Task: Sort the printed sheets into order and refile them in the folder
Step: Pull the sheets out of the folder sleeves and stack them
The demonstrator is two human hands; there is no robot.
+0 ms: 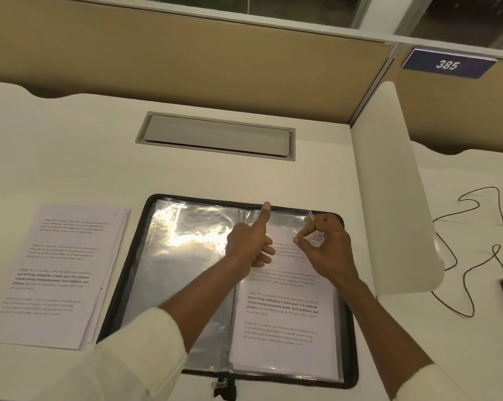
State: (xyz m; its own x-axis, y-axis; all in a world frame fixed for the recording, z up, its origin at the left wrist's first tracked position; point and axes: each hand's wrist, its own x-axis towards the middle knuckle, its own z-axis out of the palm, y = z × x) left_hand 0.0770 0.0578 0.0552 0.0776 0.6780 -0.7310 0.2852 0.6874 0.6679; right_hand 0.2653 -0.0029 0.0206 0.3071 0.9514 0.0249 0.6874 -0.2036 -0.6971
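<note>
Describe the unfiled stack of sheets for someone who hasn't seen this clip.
An open black zip folder lies on the white desk. Directly left of it, outside the zip, sits the unfiled stack of sheets. Unlike the sheet in the folder's right sleeve, it is uncovered and bears a handwritten 6 top right.

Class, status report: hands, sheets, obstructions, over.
Left grip forefinger on sleeve top. Right grip pinches sleeve edge. One sheet filed; stack waits left of folder. Nothing blocking.

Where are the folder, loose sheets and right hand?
folder [163,285]: head view, bare left half.
loose sheets [62,273]: head view, middle of top sheet.
right hand [324,251]: head view, back of hand.
</note>
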